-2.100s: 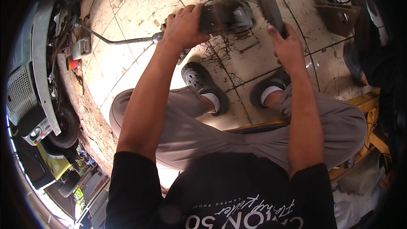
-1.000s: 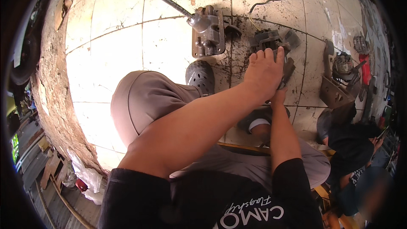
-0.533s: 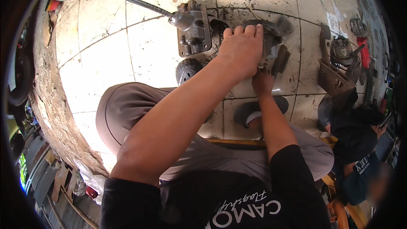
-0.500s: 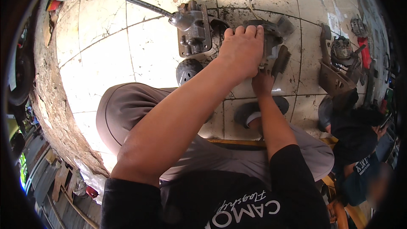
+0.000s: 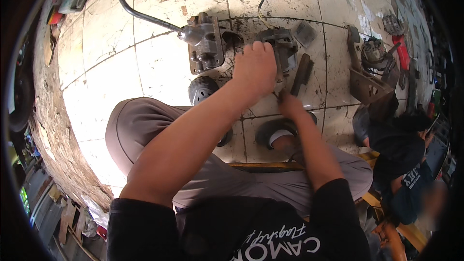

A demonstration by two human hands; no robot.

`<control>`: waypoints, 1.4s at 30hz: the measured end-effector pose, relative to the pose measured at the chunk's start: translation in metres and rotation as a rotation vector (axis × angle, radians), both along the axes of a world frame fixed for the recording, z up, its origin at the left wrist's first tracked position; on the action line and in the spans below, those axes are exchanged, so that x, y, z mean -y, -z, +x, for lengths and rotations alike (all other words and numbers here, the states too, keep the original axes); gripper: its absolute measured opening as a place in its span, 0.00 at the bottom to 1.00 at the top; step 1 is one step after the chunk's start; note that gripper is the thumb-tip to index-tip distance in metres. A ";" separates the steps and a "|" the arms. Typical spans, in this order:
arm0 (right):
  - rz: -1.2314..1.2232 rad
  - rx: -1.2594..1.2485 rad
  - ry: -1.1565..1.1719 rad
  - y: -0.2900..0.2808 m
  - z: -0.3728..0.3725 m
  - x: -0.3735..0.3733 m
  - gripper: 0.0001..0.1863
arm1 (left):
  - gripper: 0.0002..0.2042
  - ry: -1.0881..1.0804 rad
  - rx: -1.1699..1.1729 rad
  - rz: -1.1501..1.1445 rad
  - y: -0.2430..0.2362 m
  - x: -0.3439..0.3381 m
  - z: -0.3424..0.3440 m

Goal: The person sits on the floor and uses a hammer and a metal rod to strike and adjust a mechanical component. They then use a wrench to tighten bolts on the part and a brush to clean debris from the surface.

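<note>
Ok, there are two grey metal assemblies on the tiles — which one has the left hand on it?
The right-hand assembly, under the left hand. The other assembly, with the long bent rod, lies untouched further left.

Sunlit, stained white floor tiles [image 5: 159,67] border a crumbling concrete edge [image 5: 53,130].

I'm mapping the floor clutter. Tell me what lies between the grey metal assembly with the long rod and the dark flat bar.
In the head view, the left hand sits there on a grey metal part, between the rod assembly and the dark bar.

Left hand [image 5: 256,70] reaching forward, right hand [image 5: 290,106] low, seemingly closed
</note>
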State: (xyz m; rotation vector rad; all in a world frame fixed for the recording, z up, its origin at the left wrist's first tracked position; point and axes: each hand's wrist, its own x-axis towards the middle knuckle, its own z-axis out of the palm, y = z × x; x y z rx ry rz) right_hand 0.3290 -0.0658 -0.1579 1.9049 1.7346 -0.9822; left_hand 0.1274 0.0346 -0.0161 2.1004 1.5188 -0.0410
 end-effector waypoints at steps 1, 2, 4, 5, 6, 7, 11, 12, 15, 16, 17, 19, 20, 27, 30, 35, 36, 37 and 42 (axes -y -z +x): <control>-0.076 0.011 0.014 -0.012 0.006 -0.005 0.15 | 0.34 -0.019 0.047 0.008 0.003 0.009 0.000; -0.061 0.031 0.030 -0.027 0.015 -0.008 0.17 | 0.34 -0.038 0.095 0.016 0.007 0.017 0.001; 0.002 0.062 0.052 -0.071 0.032 -0.023 0.18 | 0.33 -0.027 0.129 0.045 0.007 0.030 0.003; 0.052 0.065 0.060 -0.089 0.042 -0.030 0.18 | 0.33 -0.016 0.145 0.061 0.005 0.035 0.004; 0.086 0.054 0.072 -0.106 0.048 -0.037 0.18 | 0.33 -0.011 0.131 0.069 0.004 0.042 0.002; 0.121 0.050 0.090 -0.125 0.052 -0.041 0.17 | 0.32 0.002 0.126 0.078 0.002 0.048 0.002; 0.413 -0.079 0.347 -0.166 0.045 -0.040 0.14 | 0.29 0.010 0.048 0.213 0.006 0.086 0.001; 0.460 -0.131 0.371 -0.169 0.045 -0.038 0.14 | 0.27 0.014 0.047 0.219 0.012 0.096 0.002; 0.488 -0.210 0.427 -0.168 0.036 -0.030 0.13 | 0.24 0.053 0.028 0.256 0.028 0.116 0.007; 0.476 -0.222 0.446 -0.165 0.031 -0.027 0.12 | 0.23 0.082 0.018 0.281 0.030 0.119 0.005; 0.510 -0.257 0.413 -0.161 0.028 -0.025 0.12 | 0.22 0.112 0.009 0.305 0.033 0.121 0.003; 0.578 -0.326 0.346 -0.151 0.025 -0.024 0.12 | 0.22 0.189 -0.032 0.359 0.037 0.123 -0.002; 0.629 -0.349 0.344 -0.148 0.025 -0.026 0.12 | 0.22 0.231 -0.051 0.387 0.039 0.123 -0.004; 0.884 -0.402 0.364 -0.151 0.015 -0.020 0.12 | 0.23 0.227 -0.052 0.355 0.043 0.116 -0.002; 0.673 -0.309 0.285 -0.128 0.020 -0.014 0.13 | 0.23 0.234 -0.052 0.368 0.042 0.116 -0.001; 0.596 -0.244 0.406 -0.136 0.039 -0.030 0.15 | 0.23 0.227 -0.059 0.321 0.039 0.111 0.000; 0.567 -0.221 0.426 -0.138 0.045 -0.032 0.15 | 0.23 0.211 -0.054 0.309 0.038 0.111 0.000; 0.538 -0.199 0.447 -0.139 0.049 -0.033 0.15 | 0.23 0.198 -0.049 0.296 0.038 0.111 -0.001; 0.505 -0.087 0.470 -0.130 0.057 -0.025 0.14 | 0.23 0.182 -0.099 0.321 0.038 0.111 0.001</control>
